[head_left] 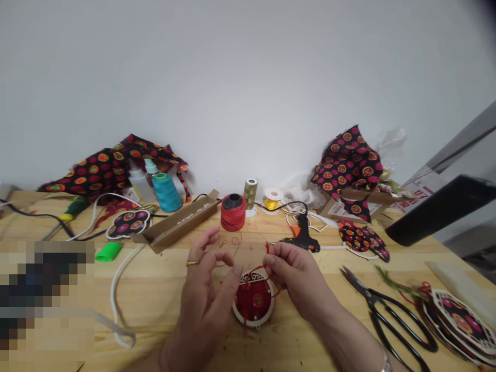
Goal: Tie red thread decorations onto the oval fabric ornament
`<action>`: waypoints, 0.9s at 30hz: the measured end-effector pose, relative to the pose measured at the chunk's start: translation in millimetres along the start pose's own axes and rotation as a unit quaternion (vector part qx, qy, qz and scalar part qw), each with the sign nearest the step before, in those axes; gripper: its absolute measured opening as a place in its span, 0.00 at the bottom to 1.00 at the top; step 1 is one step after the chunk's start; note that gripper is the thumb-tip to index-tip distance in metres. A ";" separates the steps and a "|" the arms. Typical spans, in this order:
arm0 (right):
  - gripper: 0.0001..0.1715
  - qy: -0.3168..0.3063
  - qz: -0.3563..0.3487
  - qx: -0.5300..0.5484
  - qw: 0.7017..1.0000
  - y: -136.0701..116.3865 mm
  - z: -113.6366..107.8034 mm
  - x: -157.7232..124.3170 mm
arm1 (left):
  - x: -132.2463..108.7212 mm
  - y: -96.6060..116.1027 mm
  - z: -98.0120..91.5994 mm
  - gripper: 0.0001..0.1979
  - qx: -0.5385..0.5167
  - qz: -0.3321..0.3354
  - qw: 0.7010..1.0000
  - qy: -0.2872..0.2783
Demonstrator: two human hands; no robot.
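A round dark-red fabric pendant (248,302) with a pale rim and a lattice-cut top piece lies on the wooden table between my hands. Red cord (276,294) runs from it up to my right hand (292,271), whose thumb and index finger pinch the cord with a short end sticking up. On the other side, my left hand (211,292) is raised beside the pendant, fingers bent and apart; I see nothing in its grasp. It wears a ring. Behind the hands stands a spool of red thread (233,213), with a thin strand looping on the table nearby.
Black-handled scissors (372,299) and a stack of finished pendants (461,323) lie at the right. A glue gun (304,235) rests behind my right hand. Toward the left are a long cardboard box (182,222), a teal thread cone (166,194) and a white cable (114,294).
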State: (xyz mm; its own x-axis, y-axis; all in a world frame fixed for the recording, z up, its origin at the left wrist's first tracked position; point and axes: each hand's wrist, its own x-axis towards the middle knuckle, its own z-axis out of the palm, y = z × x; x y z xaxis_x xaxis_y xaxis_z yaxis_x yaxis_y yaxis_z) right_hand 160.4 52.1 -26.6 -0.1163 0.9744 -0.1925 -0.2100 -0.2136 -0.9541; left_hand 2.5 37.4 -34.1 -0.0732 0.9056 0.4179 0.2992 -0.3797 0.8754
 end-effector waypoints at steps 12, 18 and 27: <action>0.06 0.035 -0.036 -0.142 0.989 4.7 7.0 -3.2 | -4.9 -2.5 8.8 0.16 -0.165 -0.216 0.944 -0.188; 0.06 0.048 -0.050 -0.177 0.982 7.0 6.8 -2.4 | 4.9 4.3 6.0 0.06 -0.115 -0.248 0.947 -0.168; 0.05 0.041 -0.048 -0.165 0.984 5.7 7.7 -2.6 | 3.7 -2.7 8.3 0.05 -0.255 -0.345 0.888 -0.165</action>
State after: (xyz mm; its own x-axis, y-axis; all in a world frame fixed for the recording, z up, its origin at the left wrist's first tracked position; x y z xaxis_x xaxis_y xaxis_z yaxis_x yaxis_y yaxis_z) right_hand 152.0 47.8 -29.8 -0.0299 0.9943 -0.1020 0.1130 -0.0980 -0.9887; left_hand 9.3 43.3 -37.0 0.2365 0.9301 -0.2811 -0.1850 0.3271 0.9267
